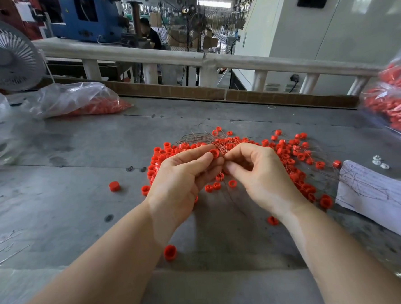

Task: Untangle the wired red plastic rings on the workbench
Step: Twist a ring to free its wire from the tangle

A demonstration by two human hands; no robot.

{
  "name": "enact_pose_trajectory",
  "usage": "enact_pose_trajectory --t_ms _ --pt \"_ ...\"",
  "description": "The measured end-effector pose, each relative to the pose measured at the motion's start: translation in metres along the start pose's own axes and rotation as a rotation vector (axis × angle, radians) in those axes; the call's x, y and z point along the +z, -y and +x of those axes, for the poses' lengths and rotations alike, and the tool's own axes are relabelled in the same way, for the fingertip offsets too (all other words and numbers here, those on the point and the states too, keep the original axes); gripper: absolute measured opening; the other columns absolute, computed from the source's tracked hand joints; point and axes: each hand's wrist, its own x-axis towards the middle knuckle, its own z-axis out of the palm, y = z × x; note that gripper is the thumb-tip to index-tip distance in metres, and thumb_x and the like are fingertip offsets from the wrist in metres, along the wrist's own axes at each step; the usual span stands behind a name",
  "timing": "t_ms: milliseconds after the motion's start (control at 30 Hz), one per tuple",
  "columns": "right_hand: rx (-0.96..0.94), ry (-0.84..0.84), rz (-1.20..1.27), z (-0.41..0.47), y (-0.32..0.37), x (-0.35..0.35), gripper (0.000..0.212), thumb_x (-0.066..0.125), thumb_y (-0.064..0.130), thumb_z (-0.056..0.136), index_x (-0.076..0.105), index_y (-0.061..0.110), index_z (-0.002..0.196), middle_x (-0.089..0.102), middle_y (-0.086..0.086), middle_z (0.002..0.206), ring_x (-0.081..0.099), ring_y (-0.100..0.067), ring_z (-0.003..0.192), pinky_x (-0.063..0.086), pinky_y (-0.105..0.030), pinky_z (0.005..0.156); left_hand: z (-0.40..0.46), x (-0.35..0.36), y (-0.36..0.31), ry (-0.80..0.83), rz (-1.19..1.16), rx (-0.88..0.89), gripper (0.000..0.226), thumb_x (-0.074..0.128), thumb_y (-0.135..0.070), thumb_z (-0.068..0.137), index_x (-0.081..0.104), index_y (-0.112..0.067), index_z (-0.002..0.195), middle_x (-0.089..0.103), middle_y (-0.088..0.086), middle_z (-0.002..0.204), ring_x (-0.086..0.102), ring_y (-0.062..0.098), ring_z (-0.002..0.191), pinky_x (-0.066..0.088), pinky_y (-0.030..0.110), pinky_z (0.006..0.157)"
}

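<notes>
Both hands meet above the ring pile (289, 160): left hand (177, 176) pinches one red ring (214, 153), right hand (254, 169) pinches its wire, likely teasing it free.

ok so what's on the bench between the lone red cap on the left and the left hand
In the head view, mostly bare grey bench lies between the cap and the left hand, with one loose red ring sitting right beside the hand.

Left hand (180, 176) pinches a red ring (214, 152) above the tangled pile of wired rings (289, 160); right hand (259, 171) pinches thin wire beside it; grey tabletop (79, 182) beneath.
</notes>
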Motion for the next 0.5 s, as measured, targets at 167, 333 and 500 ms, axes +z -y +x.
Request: enact_pose_trajectory --t_ms 167,333,500 --pt "0.056 0.018 0.177 0.0001 0.0018 -0.0010 0.022 0.062 0.000 0.086 0.062 0.022 0.088 0.072 0.004 0.081 0.067 -0.005 0.080 0.052 -0.017 0.076 0.0004 -0.0003 -0.0016 0.012 -0.039 0.000 0.018 0.051 0.007 0.087 0.067 0.000 0.088 0.072 0.009 0.071 0.070 0.011 0.065 0.057 0.020 0.068" --pt "0.027 0.052 0.188 -0.0009 0.0020 -0.0007 0.030 0.065 -0.002 0.083 0.064 0.027 0.088 0.071 0.011 0.078 0.065 0.005 0.075 0.045 -0.007 0.068 -0.0006 0.0007 -0.0019 0.033 -0.052 0.001 0.018 0.050 0.007 0.087 0.067 0.000 0.088 0.072 0.010 0.072 0.070 0.012 0.066 0.058 0.020 0.066" --pt "0.009 0.003 0.174 0.0005 0.0011 -0.0010 0.029 0.066 -0.003 0.081 0.067 0.026 0.078 0.070 0.009 0.073 0.066 0.000 0.073 0.051 -0.014 0.069 -0.0013 0.0011 -0.0020 0.040 -0.053 0.004 0.019 0.050 0.008 0.086 0.067 0.000 0.085 0.072 0.011 0.073 0.070 0.012 0.065 0.057 0.019 0.063"
